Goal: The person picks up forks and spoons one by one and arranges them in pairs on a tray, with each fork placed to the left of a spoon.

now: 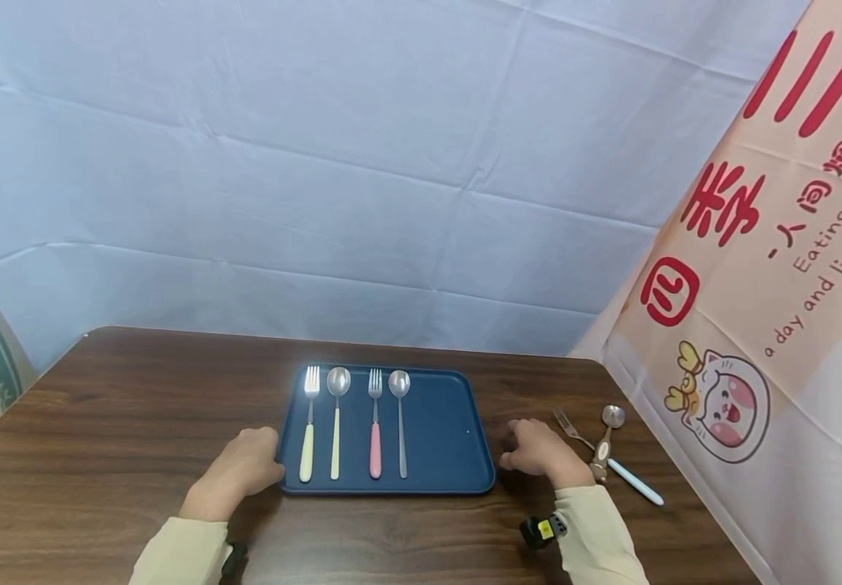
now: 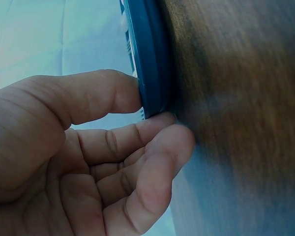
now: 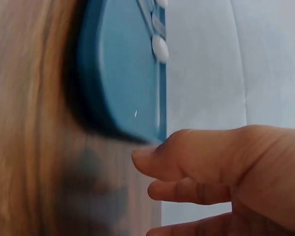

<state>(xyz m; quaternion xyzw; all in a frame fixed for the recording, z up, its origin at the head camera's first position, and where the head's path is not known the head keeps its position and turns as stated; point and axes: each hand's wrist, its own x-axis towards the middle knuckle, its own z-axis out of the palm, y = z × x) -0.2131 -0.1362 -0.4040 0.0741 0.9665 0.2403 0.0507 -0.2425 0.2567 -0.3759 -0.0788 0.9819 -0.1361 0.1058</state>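
Observation:
A dark blue tray (image 1: 443,439) lies on the wooden table (image 1: 136,422). Side by side on it are a cream-handled fork (image 1: 308,431), a cream-handled spoon (image 1: 336,422), a pink-handled fork (image 1: 375,439) and a steel spoon (image 1: 400,431). My left hand (image 1: 245,470) is at the tray's left edge. In the left wrist view this left hand (image 2: 113,137) pinches the tray rim (image 2: 150,59), thumb on top and fingertips at the underside. My right hand (image 1: 538,451) sits just beside the tray's right edge. In the right wrist view its fingers (image 3: 187,189) are loosely curled beside the tray (image 3: 123,73), holding nothing.
A blue-handled fork (image 1: 629,478) and a brown-handled spoon (image 1: 604,447) lie crossed on the table right of my right hand. A printed banner (image 1: 772,309) walls the right side and a pale cloth (image 1: 392,162) hangs behind. The table's far edge runs just behind the tray.

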